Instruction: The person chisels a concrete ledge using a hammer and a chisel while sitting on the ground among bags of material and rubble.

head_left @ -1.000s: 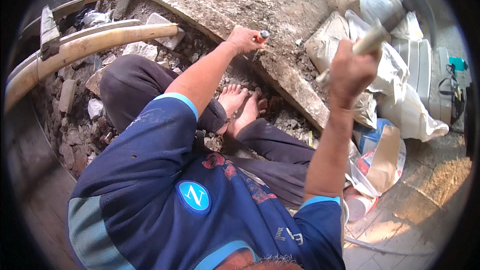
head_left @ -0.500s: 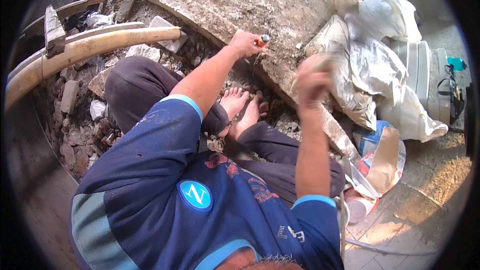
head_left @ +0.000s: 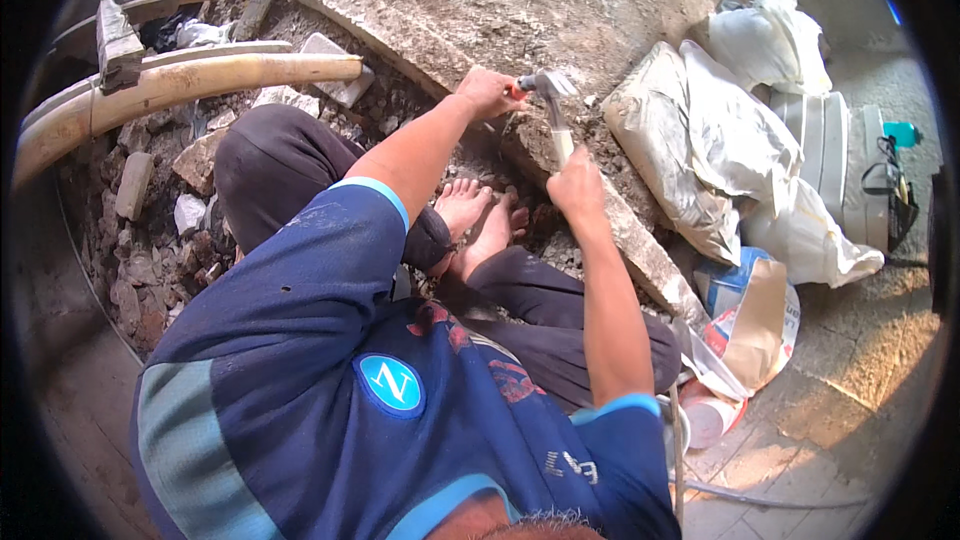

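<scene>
My left hand is closed around a chisel with an orange handle; its lower part is hidden by the hand. A claw hammer is gripped by its pale handle in my right hand. The metal hammer head is at the end of the chisel, and they appear to touch. Beneath both hands runs a long, rough concrete edge, broken near the left hand. My bare feet rest in the rubble just on the near side of it.
Rubble with broken stones lies at left, under a curved bamboo pole. White sacks stand at right beside stacked pale plastic pieces. A torn paper bag and a round tub sit by my right knee.
My right hand, blurred and raised earlier, has swung down and to the left, bringing the hammer head to the chisel's end. The left hand has stayed in about the same place.
</scene>
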Tool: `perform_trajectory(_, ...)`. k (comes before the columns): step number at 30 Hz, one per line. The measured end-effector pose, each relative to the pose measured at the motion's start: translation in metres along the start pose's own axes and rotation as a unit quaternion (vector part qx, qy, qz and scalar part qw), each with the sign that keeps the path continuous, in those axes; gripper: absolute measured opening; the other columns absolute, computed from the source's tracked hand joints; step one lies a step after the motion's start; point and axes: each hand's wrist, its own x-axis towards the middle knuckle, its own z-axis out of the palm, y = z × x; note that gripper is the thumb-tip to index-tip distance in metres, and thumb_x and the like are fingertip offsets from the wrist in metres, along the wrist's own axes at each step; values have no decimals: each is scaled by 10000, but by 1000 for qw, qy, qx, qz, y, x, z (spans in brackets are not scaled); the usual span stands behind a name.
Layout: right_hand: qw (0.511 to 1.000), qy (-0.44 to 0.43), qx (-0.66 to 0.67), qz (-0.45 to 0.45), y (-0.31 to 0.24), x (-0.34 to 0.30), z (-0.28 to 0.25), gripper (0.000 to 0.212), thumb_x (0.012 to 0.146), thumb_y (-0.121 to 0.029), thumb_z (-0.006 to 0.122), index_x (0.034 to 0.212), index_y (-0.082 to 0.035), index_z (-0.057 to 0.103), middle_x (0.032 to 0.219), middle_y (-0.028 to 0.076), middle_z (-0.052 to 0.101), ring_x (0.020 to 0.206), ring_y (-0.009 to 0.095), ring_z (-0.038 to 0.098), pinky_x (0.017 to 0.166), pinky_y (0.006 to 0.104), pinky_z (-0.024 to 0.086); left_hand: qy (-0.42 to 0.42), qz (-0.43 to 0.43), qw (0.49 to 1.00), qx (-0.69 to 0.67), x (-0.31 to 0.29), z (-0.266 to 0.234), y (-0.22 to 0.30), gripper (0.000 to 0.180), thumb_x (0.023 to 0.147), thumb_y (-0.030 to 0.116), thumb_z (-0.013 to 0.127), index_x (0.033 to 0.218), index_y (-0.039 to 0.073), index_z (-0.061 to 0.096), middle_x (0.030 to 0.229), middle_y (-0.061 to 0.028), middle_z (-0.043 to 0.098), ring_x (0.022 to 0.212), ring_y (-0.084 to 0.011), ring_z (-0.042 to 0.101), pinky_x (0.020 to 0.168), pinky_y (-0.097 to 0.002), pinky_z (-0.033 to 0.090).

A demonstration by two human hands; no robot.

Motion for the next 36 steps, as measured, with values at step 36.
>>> perform_trajectory(36, 927, 336, 88, -142, -30, 27, -56, 230, 825, -48, 612, 1033, 17, 539, 804, 198, 643, 743, 337, 655, 708, 405, 553, 52, -27, 998, 1, -10, -3, -10, 349, 748, 504, 727, 926, 204, 748, 885, -98, 721, 870, -286, 691, 820, -363, 536)
